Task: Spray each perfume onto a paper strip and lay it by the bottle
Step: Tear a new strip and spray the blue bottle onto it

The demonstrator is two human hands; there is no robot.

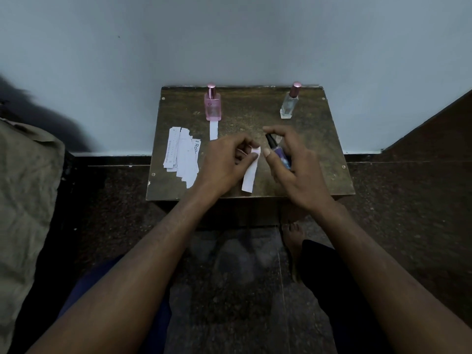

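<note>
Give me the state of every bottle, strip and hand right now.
Pink bottle: capped, upright, strip laid before it.
Clear bottle: capped, upright, no strip beside it.
Purple bottle: uncapped, held in right hand.
Held strip: pinched by left hand, facing the nozzle.
Spare strips: piled at the table's left.

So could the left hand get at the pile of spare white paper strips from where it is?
Probably yes. The pile of white paper strips lies uncovered on the brown table just beside the left hand, but its fingers already pinch a white paper strip.

Bare forearms [158, 251], no sleeves; blue garment [107, 277] on 1 leg, dark on the other; bare foot [293, 241].
</note>
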